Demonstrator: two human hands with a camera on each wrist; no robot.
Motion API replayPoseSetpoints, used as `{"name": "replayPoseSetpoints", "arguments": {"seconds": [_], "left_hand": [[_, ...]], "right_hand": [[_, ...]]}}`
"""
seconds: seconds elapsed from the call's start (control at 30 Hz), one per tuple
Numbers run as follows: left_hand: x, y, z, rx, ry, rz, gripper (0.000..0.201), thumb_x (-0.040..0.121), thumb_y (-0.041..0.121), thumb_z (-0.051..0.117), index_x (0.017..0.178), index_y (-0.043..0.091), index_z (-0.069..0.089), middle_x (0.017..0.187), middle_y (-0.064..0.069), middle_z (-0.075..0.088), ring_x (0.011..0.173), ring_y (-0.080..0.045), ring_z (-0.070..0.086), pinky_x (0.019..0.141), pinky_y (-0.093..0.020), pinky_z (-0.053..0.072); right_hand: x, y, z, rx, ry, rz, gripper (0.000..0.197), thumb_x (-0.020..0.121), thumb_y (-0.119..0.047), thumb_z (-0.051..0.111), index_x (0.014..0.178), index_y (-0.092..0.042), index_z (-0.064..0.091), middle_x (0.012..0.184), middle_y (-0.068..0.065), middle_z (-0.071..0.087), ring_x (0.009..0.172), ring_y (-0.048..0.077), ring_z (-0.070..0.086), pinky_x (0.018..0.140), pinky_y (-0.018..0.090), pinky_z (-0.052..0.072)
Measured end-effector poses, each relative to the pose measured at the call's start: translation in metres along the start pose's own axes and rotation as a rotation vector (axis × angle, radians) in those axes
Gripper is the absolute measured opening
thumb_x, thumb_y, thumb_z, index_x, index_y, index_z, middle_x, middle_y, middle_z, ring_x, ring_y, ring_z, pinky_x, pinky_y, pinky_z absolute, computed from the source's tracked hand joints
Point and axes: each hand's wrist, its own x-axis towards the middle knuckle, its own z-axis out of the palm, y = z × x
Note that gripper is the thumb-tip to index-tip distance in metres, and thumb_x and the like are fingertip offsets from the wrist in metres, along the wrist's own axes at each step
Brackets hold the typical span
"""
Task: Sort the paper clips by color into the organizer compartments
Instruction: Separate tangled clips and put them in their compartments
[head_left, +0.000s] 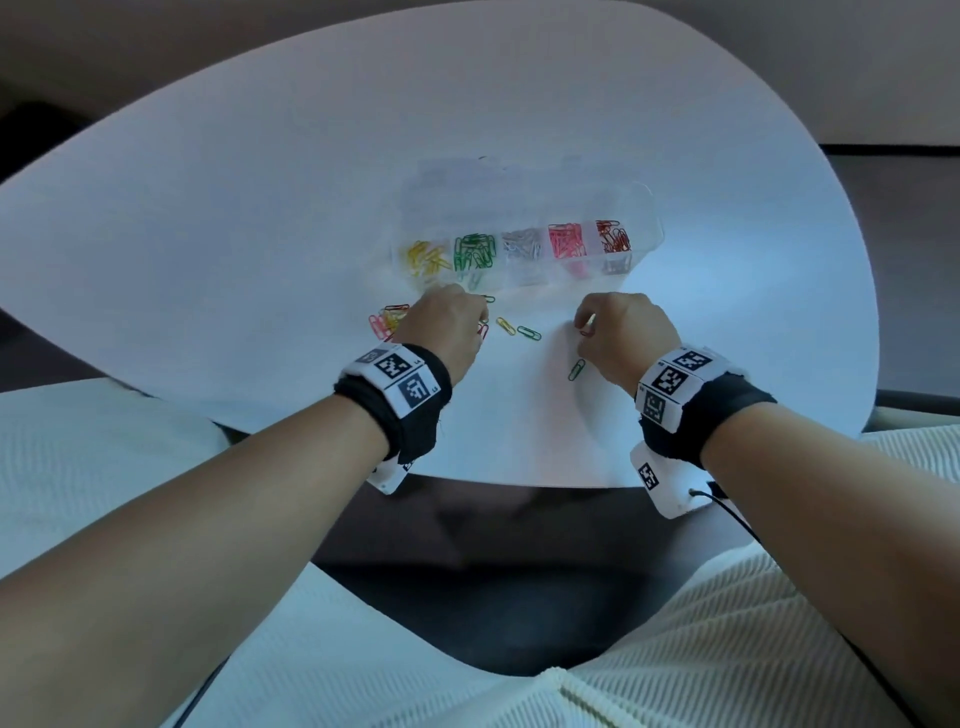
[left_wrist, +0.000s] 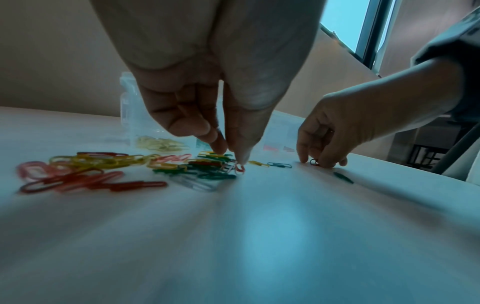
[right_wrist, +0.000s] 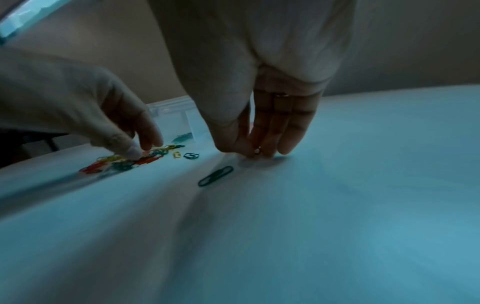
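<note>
A clear organizer (head_left: 644, 208) lies across the white table, its compartments holding yellow, green, silver, pink and red clips. Just in front of it, my left hand (head_left: 480, 322) reaches down at the right end of a loose pile of paper clips (left_wrist: 85, 170). Its thumb and forefinger (left_wrist: 221, 147) close on a red paper clip (left_wrist: 240, 168) that lies on the table. To the right, my right hand (right_wrist: 255, 153) pinches a dark red paper clip (left_wrist: 314, 162) against the tabletop. A green paper clip (right_wrist: 215, 176) lies just before that hand.
A yellow clip (head_left: 505, 326) and a green clip (head_left: 529, 332) lie between the hands. The pile (head_left: 387, 322) spreads left of my left hand. The table's near edge (head_left: 519, 483) curves close to both wrists. A window (left_wrist: 348, 24) shows beyond.
</note>
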Motion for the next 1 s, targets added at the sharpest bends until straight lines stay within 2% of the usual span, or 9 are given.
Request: {"name": "replayPoseSetpoints", "arguments": {"seconds": [0.2,0.3,0.37,0.53,0.63,0.7,0.83,0.9,1.0], "left_hand": [[0.001,-0.006,0.006,-0.038,-0.028,0.002,0.022,0.087,0.007,0.055,0.099,0.014,0.073,0.101,-0.009,0.067,0.096,-0.028,0.059,0.077,-0.031,0.045],[0.002,-0.009,0.005,-0.083,-0.03,0.011,0.02,0.086,0.01,0.057,0.098,0.013,0.074,0.099,-0.007,0.067,0.096,-0.026,0.058,0.075,-0.029,0.042],[0.002,-0.011,0.003,-0.156,0.008,-0.012,0.018,0.086,0.012,0.06,0.097,0.014,0.074,0.098,-0.006,0.065,0.094,-0.023,0.057,0.076,-0.026,0.042],[0.0,-0.016,-0.011,-0.45,0.119,-0.19,0.008,0.081,0.015,0.066,0.084,0.02,0.073,0.073,0.014,0.061,0.068,-0.005,0.055,0.066,-0.018,0.046],[-0.004,-0.023,-0.016,-0.514,0.101,-0.215,0.008,0.079,0.013,0.066,0.083,0.02,0.069,0.082,0.006,0.067,0.078,-0.011,0.06,0.075,-0.02,0.048],[-0.007,-0.026,-0.016,-0.505,0.052,-0.229,0.009,0.079,0.013,0.062,0.084,0.02,0.064,0.081,0.004,0.064,0.077,-0.014,0.058,0.073,-0.022,0.047],[-0.007,-0.025,-0.01,-0.432,-0.053,-0.257,0.022,0.093,0.019,0.042,0.071,0.023,0.044,0.066,0.004,0.047,0.068,-0.022,0.045,0.06,-0.029,0.036],[-0.007,-0.025,-0.011,-0.361,-0.04,-0.28,0.023,0.093,0.024,0.042,0.071,0.023,0.043,0.068,0.003,0.049,0.069,-0.025,0.047,0.06,-0.029,0.037],[-0.008,-0.024,-0.017,-0.201,-0.023,-0.292,0.003,0.083,0.03,0.056,0.084,0.028,0.054,0.088,0.003,0.062,0.079,-0.025,0.056,0.071,-0.029,0.047]], "right_hand": [[-0.006,-0.006,-0.009,0.511,0.002,0.191,0.015,0.079,-0.006,0.054,0.07,-0.011,0.064,0.066,0.003,0.064,0.064,0.019,0.06,0.06,0.026,0.047],[-0.009,-0.021,-0.015,0.997,-0.135,0.284,0.027,0.078,0.007,0.039,0.059,-0.009,0.049,0.053,0.007,0.05,0.051,0.024,0.048,0.049,0.027,0.038],[-0.012,-0.033,-0.016,1.101,-0.211,0.263,0.029,0.075,0.012,0.034,0.059,-0.009,0.044,0.055,0.008,0.047,0.049,0.021,0.041,0.047,0.025,0.03],[-0.015,-0.058,-0.004,0.683,-0.221,0.047,0.031,0.075,0.003,0.042,0.076,-0.02,0.064,0.057,-0.001,0.049,0.052,0.016,0.042,0.05,0.024,0.032],[-0.018,-0.065,0.009,0.363,-0.234,-0.092,0.035,0.084,-0.011,0.049,0.107,-0.03,0.068,0.065,-0.005,0.055,0.065,0.017,0.053,0.06,0.026,0.04],[-0.019,-0.066,0.018,0.219,-0.2,-0.133,0.035,0.087,-0.017,0.052,0.115,-0.033,0.068,0.081,0.003,0.067,0.075,0.023,0.059,0.066,0.027,0.044],[-0.019,-0.058,0.023,0.109,-0.096,-0.097,0.029,0.087,-0.024,0.057,0.108,-0.036,0.073,0.111,0.004,0.071,0.09,0.027,0.066,0.071,0.028,0.052],[-0.021,-0.054,0.021,0.081,-0.079,-0.067,0.019,0.088,-0.029,0.062,0.1,-0.034,0.076,0.105,0.003,0.072,0.087,0.027,0.067,0.069,0.027,0.051],[-0.021,-0.05,0.018,0.056,-0.083,-0.025,0.013,0.084,-0.036,0.069,0.089,-0.028,0.077,0.089,0.004,0.072,0.078,0.026,0.065,0.062,0.026,0.046]]}}
